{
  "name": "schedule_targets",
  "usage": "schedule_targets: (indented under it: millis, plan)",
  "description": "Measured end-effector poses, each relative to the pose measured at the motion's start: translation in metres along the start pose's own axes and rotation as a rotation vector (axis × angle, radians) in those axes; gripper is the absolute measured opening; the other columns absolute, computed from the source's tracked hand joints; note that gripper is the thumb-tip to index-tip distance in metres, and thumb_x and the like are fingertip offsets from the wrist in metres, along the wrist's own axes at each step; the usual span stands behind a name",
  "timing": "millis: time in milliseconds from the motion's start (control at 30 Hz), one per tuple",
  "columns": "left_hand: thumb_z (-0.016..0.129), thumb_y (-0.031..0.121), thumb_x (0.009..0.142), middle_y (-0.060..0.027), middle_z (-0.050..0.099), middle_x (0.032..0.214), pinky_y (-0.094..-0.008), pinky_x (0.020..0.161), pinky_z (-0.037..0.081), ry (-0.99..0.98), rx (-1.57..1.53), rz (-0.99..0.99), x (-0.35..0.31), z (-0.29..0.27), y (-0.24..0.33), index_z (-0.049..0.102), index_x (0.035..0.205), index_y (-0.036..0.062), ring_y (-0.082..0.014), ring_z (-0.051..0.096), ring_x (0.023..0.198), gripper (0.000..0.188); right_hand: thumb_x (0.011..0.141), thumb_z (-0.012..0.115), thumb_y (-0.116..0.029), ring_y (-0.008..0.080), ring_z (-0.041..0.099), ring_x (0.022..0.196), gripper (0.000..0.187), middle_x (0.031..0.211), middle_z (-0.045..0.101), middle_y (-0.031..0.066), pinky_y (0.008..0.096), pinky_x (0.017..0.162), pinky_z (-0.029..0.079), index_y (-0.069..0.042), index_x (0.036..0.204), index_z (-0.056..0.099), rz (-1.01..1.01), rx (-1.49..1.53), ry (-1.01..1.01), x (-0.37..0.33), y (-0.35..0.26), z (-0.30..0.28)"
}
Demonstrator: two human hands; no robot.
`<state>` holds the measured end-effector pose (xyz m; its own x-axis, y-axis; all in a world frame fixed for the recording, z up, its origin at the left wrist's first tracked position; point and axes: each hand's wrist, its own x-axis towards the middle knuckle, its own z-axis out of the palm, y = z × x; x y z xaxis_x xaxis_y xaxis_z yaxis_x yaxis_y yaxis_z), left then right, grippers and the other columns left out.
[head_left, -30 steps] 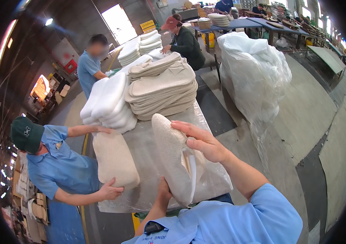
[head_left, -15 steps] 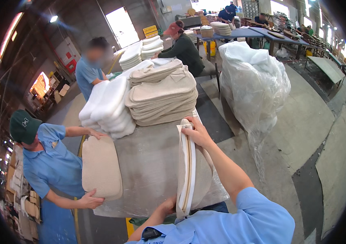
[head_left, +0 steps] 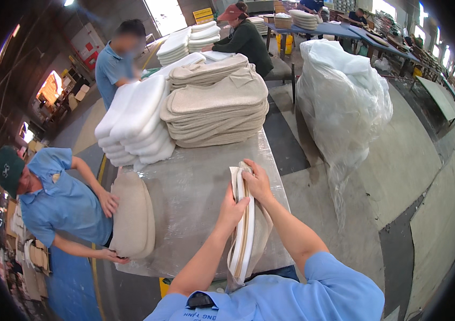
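Beige zippered cover [head_left: 259, 230] is at the near end of the plastic-wrapped table [head_left: 190, 198], whose farther part carries a pile of flat beige covers [head_left: 214, 109] beside stacked white pads [head_left: 134, 120]. My right hand [head_left: 258, 182] has its fingers curled closed around the top end; my left hand [head_left: 231, 211] grips just below, thumb at the white-edged zip [head_left: 245, 235].

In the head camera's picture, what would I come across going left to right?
Dark green cloth cap, rounded beige fabric cushions, long beige fabric cover with white-edged zip, big translucent whitish plastic bag.
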<state>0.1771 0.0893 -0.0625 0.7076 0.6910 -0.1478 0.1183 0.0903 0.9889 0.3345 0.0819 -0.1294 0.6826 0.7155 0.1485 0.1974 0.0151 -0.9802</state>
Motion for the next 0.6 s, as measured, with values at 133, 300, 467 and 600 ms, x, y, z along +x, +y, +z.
schedule_targets:
  millis: [133,300,467,600]
  plan:
    - [0.055,0.01,0.1,-0.0198,0.064,0.141,-0.039,0.111,0.046,0.166,0.128,0.025,0.041,0.016,-0.008,0.05,0.152,-0.0024,-0.0261,0.063,0.13,0.054,0.088,0.066,-0.022,0.0302,0.065,0.122,0.057,0.135,0.07,0.0176,0.0397,0.106,0.05,-0.003,0.142,0.064,0.023,0.015,-0.051,0.005,0.001,-0.012]
    - [0.058,0.014,0.101,-0.0256,0.071,0.125,-0.0444,0.102,0.052,0.365,0.182,0.065,0.071,0.034,-0.031,0.061,0.138,-0.0018,-0.0405,0.069,0.119,0.04,0.089,0.066,-0.013,0.0194,0.065,0.111,0.059,0.126,0.073,0.0112,0.0337,0.098,0.052,-0.004,0.148,0.061,0.132,0.205,-0.225,0.014,0.004,-0.039]
    - [0.061,0.019,0.102,-0.0193,0.076,0.117,-0.0402,0.095,0.055,0.337,0.208,0.108,0.095,0.04,-0.031,0.07,0.128,-0.0039,-0.03,0.073,0.11,0.035,0.097,0.064,-0.013,0.0113,0.067,0.09,0.045,0.103,0.076,0.0054,0.0282,0.083,0.054,-0.002,0.141,0.067,0.159,0.14,-0.099,0.016,0.002,-0.045]
    - [0.062,0.021,0.103,-0.0207,0.076,0.117,-0.0407,0.095,0.055,0.357,0.393,0.132,0.108,0.03,-0.027,0.074,0.122,-0.0034,-0.0327,0.073,0.108,0.033,0.101,0.063,-0.016,0.0095,0.066,0.082,0.038,0.091,0.074,0.0032,0.0273,0.078,0.053,0.0,0.135,0.072,0.147,0.001,-0.027,0.022,-0.005,-0.042]
